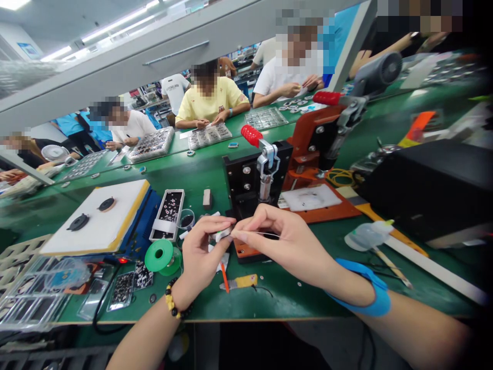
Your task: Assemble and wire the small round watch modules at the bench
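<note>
Small white part (pixel 223 235), held where both hands meet, above the green bench mat (pixel 304 303). Left hand (pixel 202 252): thumb and fingers closed on the part's left side. Right hand (pixel 287 244): fingertips (pixel 246 231) closed on its right side. Grip together, no visible gap between the two hands. Fine wire (pixel 265 234) running rightward from the part, along the right hand's fingers; point of attachment too small to confirm.

Progress as visible: one part in hand, many more left in the tray, no finished batch distinguishable.

Left of the grip: white-framed tray (pixel 167 215), filled with small dark-and-white parts. Clear cup (pixel 187 220) just beside it, dark contents inside. Lower left of the grip: green tape roll (pixel 162 258), then clear bags of dark parts (pixel 122 290). Farther left: white-topped blue bench unit (pixel 96 226), bearing two black round pieces.

Directly below the grip: orange stick (pixel 224 276), lying across white scraps (pixel 220 261). Behind the grip: black toggle-clamp press (pixel 246 177) with red handle (pixel 251 135). Right of the grip: plastic squeeze bottle (pixel 365 236), near the mat's far edge.
</note>
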### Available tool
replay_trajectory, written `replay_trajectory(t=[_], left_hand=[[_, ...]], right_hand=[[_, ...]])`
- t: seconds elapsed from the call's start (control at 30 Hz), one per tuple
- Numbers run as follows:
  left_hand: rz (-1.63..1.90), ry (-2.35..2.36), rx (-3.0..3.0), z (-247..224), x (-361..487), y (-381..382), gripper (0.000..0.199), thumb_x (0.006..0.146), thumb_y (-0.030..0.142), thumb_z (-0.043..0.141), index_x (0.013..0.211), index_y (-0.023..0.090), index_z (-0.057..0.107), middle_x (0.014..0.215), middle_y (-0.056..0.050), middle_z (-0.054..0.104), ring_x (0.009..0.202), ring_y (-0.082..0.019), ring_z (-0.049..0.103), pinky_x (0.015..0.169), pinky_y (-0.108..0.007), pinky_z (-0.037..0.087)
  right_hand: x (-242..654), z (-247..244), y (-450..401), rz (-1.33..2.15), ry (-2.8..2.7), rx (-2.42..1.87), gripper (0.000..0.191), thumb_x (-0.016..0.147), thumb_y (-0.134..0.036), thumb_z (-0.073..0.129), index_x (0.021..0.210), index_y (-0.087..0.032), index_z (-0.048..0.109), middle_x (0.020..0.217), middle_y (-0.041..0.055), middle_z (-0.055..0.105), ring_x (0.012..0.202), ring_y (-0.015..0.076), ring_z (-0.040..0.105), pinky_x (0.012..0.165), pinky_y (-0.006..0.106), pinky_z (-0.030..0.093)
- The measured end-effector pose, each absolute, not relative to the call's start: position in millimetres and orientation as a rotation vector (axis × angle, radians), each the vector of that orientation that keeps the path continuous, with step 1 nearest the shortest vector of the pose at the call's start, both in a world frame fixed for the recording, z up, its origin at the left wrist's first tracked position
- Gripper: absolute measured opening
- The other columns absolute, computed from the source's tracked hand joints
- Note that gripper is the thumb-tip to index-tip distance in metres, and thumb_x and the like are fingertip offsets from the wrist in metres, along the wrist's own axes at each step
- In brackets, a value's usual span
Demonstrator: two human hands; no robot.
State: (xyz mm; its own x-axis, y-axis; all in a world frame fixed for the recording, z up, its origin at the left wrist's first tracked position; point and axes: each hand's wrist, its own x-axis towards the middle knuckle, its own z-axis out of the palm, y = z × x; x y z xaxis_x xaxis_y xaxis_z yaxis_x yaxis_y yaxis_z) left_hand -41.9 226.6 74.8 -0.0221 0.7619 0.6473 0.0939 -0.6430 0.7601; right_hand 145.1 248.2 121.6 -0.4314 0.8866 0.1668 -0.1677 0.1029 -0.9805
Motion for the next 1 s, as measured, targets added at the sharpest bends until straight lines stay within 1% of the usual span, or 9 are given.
replay_trajectory(t=[0.07,0.13,0.27,0.33,0.43,0.53,0.7,0.87,1.0], left_hand=[[1.694,0.938,1.707,77.4,-41.0,224.5,0.026,0.09,0.009,0.077,0.108,0.027,0.077,0.108,-0.003,0.077,0.106,-0.018,0.071,0.093,-0.029,0.057],[1.639,0.998,1.62,80.6,-40.3,222.3,0.02,0.09,0.015,0.079,0.106,0.026,0.078,0.104,-0.003,0.077,0.098,-0.017,0.071,0.081,-0.024,0.06],[1.46,0.992,1.363,86.4,-41.2,221.6,0.016,0.088,0.027,0.082,0.103,0.022,0.079,0.089,-0.002,0.072,0.065,-0.01,0.064,0.057,-0.018,0.056],[1.339,0.894,1.228,89.0,-42.5,223.7,0.019,0.087,0.031,0.083,0.101,0.019,0.078,0.083,-0.002,0.07,0.061,-0.009,0.062,0.051,-0.016,0.053],[1.188,0.735,1.049,92.6,-44.3,227.5,0.024,0.084,0.034,0.084,0.097,0.015,0.075,0.079,-0.004,0.069,0.062,-0.01,0.063,0.044,-0.013,0.045],[1.115,0.648,0.937,95.1,-45.8,229.5,0.025,0.083,0.032,0.084,0.094,0.013,0.073,0.076,-0.004,0.067,0.06,-0.01,0.064,0.04,-0.01,0.04],[1.081,0.64,0.889,94.6,-46.7,230.3,0.028,0.081,0.032,0.085,0.092,0.012,0.07,0.074,-0.004,0.067,0.059,-0.011,0.064,0.038,-0.011,0.039],[1.088,0.667,0.913,92.0,-45.4,230.5,0.028,0.08,0.033,0.086,0.093,0.014,0.07,0.069,-0.003,0.065,0.056,-0.01,0.061,0.04,-0.012,0.041],[1.107,0.708,0.951,92.8,-43.4,229.9,0.029,0.079,0.035,0.087,0.093,0.015,0.071,0.07,-0.002,0.066,0.055,-0.01,0.06,0.04,-0.013,0.042]], right_hand=[[145.9,120.6,249.2,1.365,-1.523,-0.732,0.026,0.088,-0.036,0.08,0.078,-0.02,0.062,0.092,0.0041,0.079,0.077,0.0181,0.073,0.056,0.024,0.059],[147.8,120.0,251.3,1.196,-1.574,-0.724,0.02,0.09,-0.031,0.078,0.079,-0.02,0.064,0.091,0.0025,0.079,0.076,0.016,0.072,0.061,0.024,0.057],[152.5,121.7,255.4,1.06,-1.64,-0.708,0.015,0.091,-0.027,0.077,0.081,-0.022,0.067,0.087,0.0001,0.078,0.072,0.0129,0.07,0.059,0.023,0.052],[154.0,123.3,255.9,1.077,-1.652,-0.666,0.012,0.092,-0.026,0.076,0.085,-0.022,0.067,0.087,-0.0002,0.078,0.07,0.0125,0.069,0.058,0.023,0.051],[154.9,124.1,254.9,1.058,-1.682,-0.608,0.008,0.094,-0.022,0.075,0.091,-0.022,0.067,0.088,-0.0003,0.077,0.072,0.0125,0.07,0.059,0.023,0.051],[154.8,121.4,254.4,0.951,-1.736,-0.57,0.007,0.095,-0.02,0.073,0.093,-0.023,0.066,0.091,-0.0006,0.076,0.076,0.0119,0.07,0.062,0.023,0.051],[153.6,114.3,257.3,0.758,-1.804,-0.468,0.009,0.093,-0.015,0.072,0.094,-0.021,0.065,0.094,0.0007,0.074,0.083,0.0128,0.069,0.067,0.025,0.051],[152.6,112.4,258.5,0.576,-1.886,-0.433,0.009,0.093,-0.012,0.069,0.093,-0.021,0.067,0.086,0.0025,0.074,0.078,0.0155,0.066,0.066,0.029,0.052],[152.7,110.8,258.7,0.482,-1.937,-0.456,0.011,0.092,-0.01,0.066,0.092,-0.021,0.066,0.087,0.0031,0.075,0.079,0.0168,0.066,0.068,0.03,0.054]])
